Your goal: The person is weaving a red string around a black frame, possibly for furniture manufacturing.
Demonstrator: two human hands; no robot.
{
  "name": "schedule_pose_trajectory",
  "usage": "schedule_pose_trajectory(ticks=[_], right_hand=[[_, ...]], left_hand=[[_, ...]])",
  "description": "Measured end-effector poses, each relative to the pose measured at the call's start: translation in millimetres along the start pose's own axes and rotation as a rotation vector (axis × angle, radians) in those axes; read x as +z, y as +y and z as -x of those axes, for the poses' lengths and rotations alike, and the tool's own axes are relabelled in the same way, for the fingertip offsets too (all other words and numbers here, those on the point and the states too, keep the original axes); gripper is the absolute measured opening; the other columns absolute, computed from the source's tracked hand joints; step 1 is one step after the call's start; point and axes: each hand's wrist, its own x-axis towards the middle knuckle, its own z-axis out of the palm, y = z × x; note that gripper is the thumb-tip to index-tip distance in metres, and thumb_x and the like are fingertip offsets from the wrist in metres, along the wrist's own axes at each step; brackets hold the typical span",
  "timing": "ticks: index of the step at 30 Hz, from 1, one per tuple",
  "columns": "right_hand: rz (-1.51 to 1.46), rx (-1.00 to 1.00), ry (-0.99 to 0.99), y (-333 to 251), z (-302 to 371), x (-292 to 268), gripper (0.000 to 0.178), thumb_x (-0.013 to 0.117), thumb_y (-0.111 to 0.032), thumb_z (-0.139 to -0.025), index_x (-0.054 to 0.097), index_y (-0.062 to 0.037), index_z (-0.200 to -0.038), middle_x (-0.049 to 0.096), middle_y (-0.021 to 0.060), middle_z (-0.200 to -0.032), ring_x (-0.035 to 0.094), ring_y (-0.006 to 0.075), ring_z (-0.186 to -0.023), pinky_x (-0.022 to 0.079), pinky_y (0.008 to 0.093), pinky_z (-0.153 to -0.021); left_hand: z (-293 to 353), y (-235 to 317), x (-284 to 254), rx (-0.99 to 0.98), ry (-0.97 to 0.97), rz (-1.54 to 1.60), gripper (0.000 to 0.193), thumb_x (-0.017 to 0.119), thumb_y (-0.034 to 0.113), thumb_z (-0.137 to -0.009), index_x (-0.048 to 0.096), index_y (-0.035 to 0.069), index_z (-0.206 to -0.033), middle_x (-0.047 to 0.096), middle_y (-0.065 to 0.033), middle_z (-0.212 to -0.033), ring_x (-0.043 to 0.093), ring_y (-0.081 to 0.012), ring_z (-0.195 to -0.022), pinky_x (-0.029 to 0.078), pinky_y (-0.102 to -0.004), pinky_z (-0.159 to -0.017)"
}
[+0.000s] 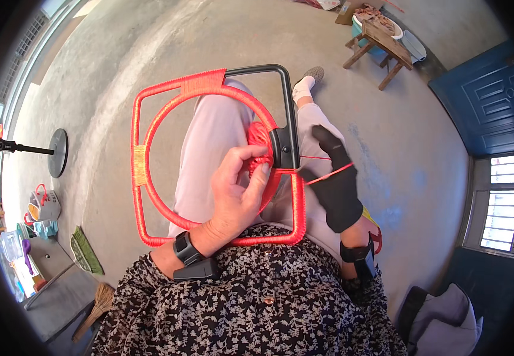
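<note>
Your L hand (240, 185) pinched red cord bundle (258, 134) inside frame (298, 207), prob. to steady it; strand (328, 175) crossed gloved R hand (335, 194), likely for tension, grip unclear. Frame lay on your lap (208, 139), prob. for support.

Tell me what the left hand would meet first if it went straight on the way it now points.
The red cord bundle, which the left hand appears to touch; past it, likely the black bracket, though depth is unclear.

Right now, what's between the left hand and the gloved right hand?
Head view: the frame's side bar, plus red cord stretched toward the right hand.
</note>
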Motion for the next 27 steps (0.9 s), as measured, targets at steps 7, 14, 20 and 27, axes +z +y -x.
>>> schedule_pose_trajectory(ticks=[7,14,20,27], right_hand=[[-0.174,0.129,-0.135,-30.7,-6.2,17.2,0.033,0.072,-0.006,-0.076,0.062,-0.0043,-0.107,0.065,0.0092,-0.105,0.061,0.0242,-0.102,0.051,0.0367,-0.086],[0.091,0.425,-0.309,8.7,43.4,-61.3,0.021,0.066,-0.011,-0.081,0.063,-0.0069,-0.101,0.067,0.0125,-0.085,0.066,0.0256,-0.076,0.052,0.0342,-0.072],[-0.620,0.604,0.510,98.6,80.4,-127.0,0.024,0.056,-0.011,-0.087,0.057,0.0039,-0.106,0.066,0.0091,-0.089,0.063,0.0245,-0.087,0.050,0.0373,-0.081],[-1.026,0.632,0.310,94.2,79.9,-103.9,0.028,0.054,-0.014,-0.092,0.053,0.0030,-0.114,0.051,-0.0001,-0.067,0.052,0.0120,-0.058,0.046,0.0276,-0.056]], left_hand=[[3.5,6.9,-1.5,0.045,-0.042,0.052,0.025,0.065,0.003,-0.085,0.057,-0.003,-0.108,0.062,-0.0081,-0.095,0.059,-0.0128,-0.087,0.048,-0.0252,-0.080],[1.6,-7.1,-3.5,-0.355,-0.154,0.154,0.011,0.060,0.010,-0.094,0.057,0.000,-0.096,0.059,0.0002,-0.082,0.055,-0.0053,-0.075,0.045,-0.0206,-0.067],[-0.6,-12.0,-4.1,-0.531,-0.276,0.289,0.019,0.061,0.019,-0.096,0.057,0.001,-0.092,0.059,0.0002,-0.073,0.054,-0.0050,-0.062,0.046,-0.0207,-0.055],[-1.2,-10.2,-3.0,-0.730,-0.292,0.512,0.023,0.062,0.025,-0.096,0.057,0.002,-0.091,0.062,-0.0025,-0.074,0.061,-0.0095,-0.057,0.050,-0.0227,-0.050]])
